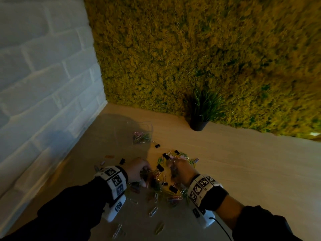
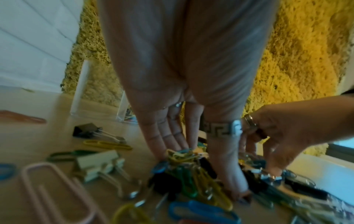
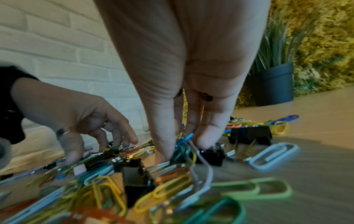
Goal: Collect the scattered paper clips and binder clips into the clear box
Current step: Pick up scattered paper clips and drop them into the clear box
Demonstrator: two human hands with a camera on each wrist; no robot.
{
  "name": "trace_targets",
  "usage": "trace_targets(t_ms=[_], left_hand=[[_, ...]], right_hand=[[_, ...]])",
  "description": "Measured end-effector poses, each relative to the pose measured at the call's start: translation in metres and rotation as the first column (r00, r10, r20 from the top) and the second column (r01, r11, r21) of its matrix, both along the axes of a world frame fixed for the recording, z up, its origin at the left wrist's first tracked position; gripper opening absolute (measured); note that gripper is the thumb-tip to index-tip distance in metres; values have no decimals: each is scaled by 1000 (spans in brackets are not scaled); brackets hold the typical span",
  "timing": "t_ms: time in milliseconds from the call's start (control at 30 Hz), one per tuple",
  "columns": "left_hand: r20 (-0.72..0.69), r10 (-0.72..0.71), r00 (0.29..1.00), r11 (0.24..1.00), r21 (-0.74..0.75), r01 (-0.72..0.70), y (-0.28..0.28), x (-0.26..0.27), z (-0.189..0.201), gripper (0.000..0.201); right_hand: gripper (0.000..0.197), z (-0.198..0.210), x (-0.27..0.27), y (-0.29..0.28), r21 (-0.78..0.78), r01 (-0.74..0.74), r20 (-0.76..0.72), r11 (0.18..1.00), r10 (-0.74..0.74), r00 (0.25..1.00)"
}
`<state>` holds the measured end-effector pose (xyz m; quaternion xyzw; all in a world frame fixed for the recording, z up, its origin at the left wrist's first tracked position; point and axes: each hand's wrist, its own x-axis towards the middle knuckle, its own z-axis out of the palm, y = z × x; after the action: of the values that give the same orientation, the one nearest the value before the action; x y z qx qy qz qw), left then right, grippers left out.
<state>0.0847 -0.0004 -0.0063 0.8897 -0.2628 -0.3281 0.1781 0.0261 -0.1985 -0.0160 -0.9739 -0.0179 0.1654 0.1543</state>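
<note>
A heap of coloured paper clips and black binder clips (image 1: 165,173) lies on the wooden table between my hands. My left hand (image 1: 140,169) reaches down into it; in the left wrist view its fingers and thumb (image 2: 199,174) close around a bunch of yellow, green and blue clips. My right hand (image 3: 184,150) pinches a tangle of green and blue paper clips at the heap's right side (image 1: 178,168). The clear box (image 1: 145,127) stands farther back with several paper clips inside; its wall (image 2: 80,91) shows beyond my left fingers. A lone black binder clip (image 1: 157,145) lies just short of the box.
A white brick wall (image 1: 34,84) runs along the left, a moss wall (image 1: 208,49) behind. A dark plant pot (image 1: 198,123) stands at the back. Loose paper clips (image 1: 153,211) lie near me, and a white binder clip (image 2: 97,163) lies left of the heap.
</note>
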Motion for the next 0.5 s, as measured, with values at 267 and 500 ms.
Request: trace_targets(t_ms=[267, 500], left_hand=[[19, 40, 999, 999, -5, -40, 3, 3, 5, 36], [-372, 202, 906, 904, -284, -318, 25, 13, 6, 8]], right_hand=[[25, 16, 4, 6, 80, 9, -69, 997, -4, 998], [22, 29, -1, -4, 594, 364, -209, 717, -299, 931]])
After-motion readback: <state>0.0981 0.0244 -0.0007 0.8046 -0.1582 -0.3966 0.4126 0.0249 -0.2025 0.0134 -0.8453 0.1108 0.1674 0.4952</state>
